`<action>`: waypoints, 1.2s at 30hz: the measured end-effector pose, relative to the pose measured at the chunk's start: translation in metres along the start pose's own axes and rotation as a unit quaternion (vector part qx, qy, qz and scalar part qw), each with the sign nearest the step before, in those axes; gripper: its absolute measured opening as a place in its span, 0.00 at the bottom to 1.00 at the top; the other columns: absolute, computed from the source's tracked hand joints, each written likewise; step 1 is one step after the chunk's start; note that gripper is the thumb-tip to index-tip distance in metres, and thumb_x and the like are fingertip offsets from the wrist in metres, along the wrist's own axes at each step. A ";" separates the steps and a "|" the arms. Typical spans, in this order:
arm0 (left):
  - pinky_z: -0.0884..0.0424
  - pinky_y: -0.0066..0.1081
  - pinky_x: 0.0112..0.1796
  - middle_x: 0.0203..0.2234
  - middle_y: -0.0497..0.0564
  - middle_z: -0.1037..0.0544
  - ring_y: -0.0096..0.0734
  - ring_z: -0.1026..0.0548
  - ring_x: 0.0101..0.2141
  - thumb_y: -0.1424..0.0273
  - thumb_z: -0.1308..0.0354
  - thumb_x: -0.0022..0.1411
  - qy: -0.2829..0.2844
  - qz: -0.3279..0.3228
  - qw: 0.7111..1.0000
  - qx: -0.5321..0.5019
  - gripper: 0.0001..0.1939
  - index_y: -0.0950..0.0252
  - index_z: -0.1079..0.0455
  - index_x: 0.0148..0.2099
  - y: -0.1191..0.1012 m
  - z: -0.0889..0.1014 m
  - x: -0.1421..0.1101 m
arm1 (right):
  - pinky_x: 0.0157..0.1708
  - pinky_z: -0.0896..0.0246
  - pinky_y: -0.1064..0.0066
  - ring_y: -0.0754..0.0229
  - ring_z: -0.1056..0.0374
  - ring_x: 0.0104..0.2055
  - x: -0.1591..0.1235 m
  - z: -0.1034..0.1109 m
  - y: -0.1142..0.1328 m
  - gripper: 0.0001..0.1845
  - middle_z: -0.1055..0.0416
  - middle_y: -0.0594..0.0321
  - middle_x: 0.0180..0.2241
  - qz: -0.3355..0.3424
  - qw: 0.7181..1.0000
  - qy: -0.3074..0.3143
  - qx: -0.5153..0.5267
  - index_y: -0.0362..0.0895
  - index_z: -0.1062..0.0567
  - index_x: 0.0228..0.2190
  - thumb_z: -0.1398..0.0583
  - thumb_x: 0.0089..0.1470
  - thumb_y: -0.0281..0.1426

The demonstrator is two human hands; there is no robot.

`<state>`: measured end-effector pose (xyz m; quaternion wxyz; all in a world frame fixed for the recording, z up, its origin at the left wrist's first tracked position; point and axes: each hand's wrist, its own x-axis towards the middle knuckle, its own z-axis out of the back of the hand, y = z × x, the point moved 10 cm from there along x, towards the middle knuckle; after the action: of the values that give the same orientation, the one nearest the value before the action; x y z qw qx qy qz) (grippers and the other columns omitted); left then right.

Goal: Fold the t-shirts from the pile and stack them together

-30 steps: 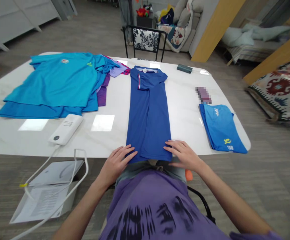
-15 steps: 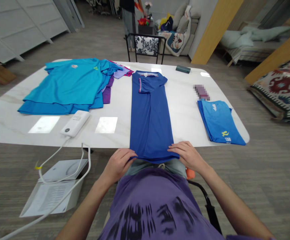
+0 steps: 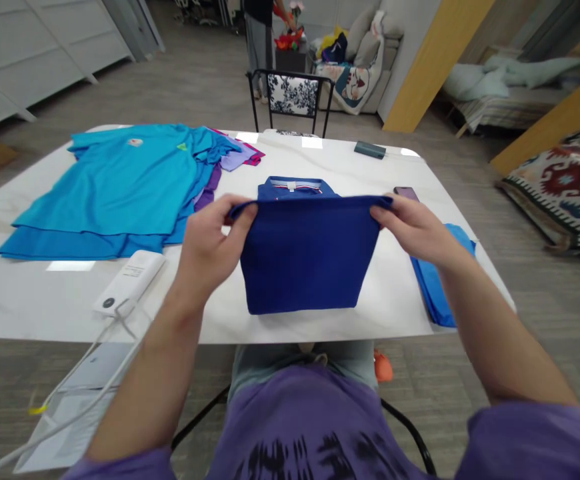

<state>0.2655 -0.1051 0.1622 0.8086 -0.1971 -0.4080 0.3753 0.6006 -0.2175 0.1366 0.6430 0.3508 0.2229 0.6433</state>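
Observation:
A dark blue polo shirt (image 3: 307, 257) lies lengthwise on the white table (image 3: 35, 293), its lower half lifted and doubled back toward the collar (image 3: 295, 187). My left hand (image 3: 213, 243) pinches the left corner of the raised hem. At the hem's right corner my right hand (image 3: 415, 227) grips the cloth the same way. Both hands hold the hem above the shirt, just short of the collar.
A stack of turquoise and purple shirts (image 3: 120, 180) covers the table's left. A folded light blue shirt (image 3: 437, 287) lies right, partly behind my arm, with a phone (image 3: 406, 193) beyond it. A white power bank (image 3: 130, 283) with cable sits front left. A chair (image 3: 293, 93) stands beyond.
Both hands have closed on the shirt's hem at the near table edge and carried it up and away toward the collar, folding the shirt in half.

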 end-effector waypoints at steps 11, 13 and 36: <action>0.30 0.58 0.67 0.64 0.71 0.26 0.63 0.26 0.64 0.43 0.36 0.72 0.091 0.193 0.960 0.183 0.37 0.69 0.28 0.66 0.232 -0.170 0.152 | 0.72 0.36 0.46 0.38 0.29 0.67 0.209 -0.059 -0.216 0.42 0.34 0.33 0.70 -0.241 0.955 -0.057 -0.163 0.34 0.25 0.64 0.36 0.70 0.59; 0.31 0.61 0.67 0.65 0.73 0.26 0.70 0.28 0.66 0.35 0.36 0.67 0.120 0.229 0.944 0.206 0.44 0.68 0.28 0.66 0.249 -0.182 0.148 | 0.70 0.34 0.45 0.35 0.27 0.66 0.212 -0.065 -0.233 0.47 0.35 0.33 0.70 -0.276 0.944 -0.033 -0.179 0.35 0.23 0.61 0.35 0.64 0.65; 0.24 0.71 0.66 0.53 0.51 0.14 0.41 0.15 0.52 0.38 0.14 0.43 -0.003 -0.105 0.946 -0.306 0.58 0.69 0.30 0.63 -0.035 -0.076 0.153 | 0.70 0.28 0.51 0.47 0.26 0.64 0.053 0.107 -0.021 0.42 0.21 0.64 0.53 0.098 0.971 -0.163 0.141 0.51 0.27 0.56 0.30 0.57 0.69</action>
<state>0.4016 -0.0112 0.2172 0.7429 -0.3900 -0.5243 0.1456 0.6974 -0.1810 0.1995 0.5483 0.5585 0.1676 0.5994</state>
